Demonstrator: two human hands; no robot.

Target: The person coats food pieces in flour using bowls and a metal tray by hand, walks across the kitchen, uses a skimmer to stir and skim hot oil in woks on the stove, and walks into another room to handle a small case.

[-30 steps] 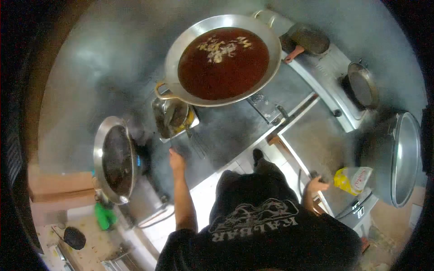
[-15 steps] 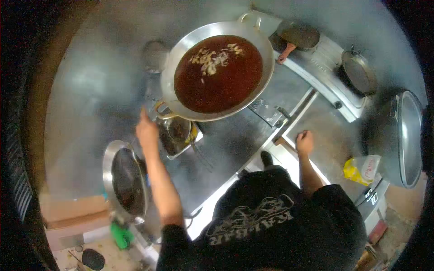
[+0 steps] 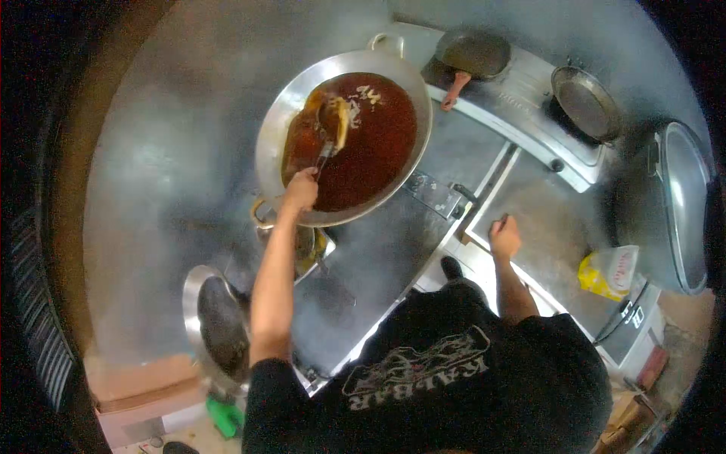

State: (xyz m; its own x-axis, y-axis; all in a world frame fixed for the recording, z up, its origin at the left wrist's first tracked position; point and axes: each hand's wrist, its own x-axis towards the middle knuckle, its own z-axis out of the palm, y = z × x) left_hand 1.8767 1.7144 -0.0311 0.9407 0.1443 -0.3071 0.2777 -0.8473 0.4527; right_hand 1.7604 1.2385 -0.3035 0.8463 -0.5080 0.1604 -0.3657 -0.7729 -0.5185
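Note:
My left hand [image 3: 301,191] is closed round the handle of a metal skimmer [image 3: 325,153]. Its round head, blurred, dips into dark red-brown oil [image 3: 382,147] in a wide metal wok [image 3: 274,140] with two loop handles. Pale yellow pieces of food [image 3: 368,95] float around it. My right hand [image 3: 505,238] is curled into a fist at the edge of the counter to the right; whether anything is inside it is hidden. Below the wok's near handle, a small strainer [image 3: 302,240] rests over a tray, partly covered by my left forearm.
A stove [image 3: 522,98] at the upper right carries a dark pan [image 3: 473,54] and a round pan [image 3: 584,104]. A large metal basin [image 3: 684,212] and a yellow-white packet [image 3: 609,272] lie at the right. Another wide pan [image 3: 193,303] stands at the left. Steam hangs about.
My left hand has swung the skimmer from left of the wok into the oil. The food pieces there have shifted. My right hand stays closed in nearly the same place; the view has turned slightly.

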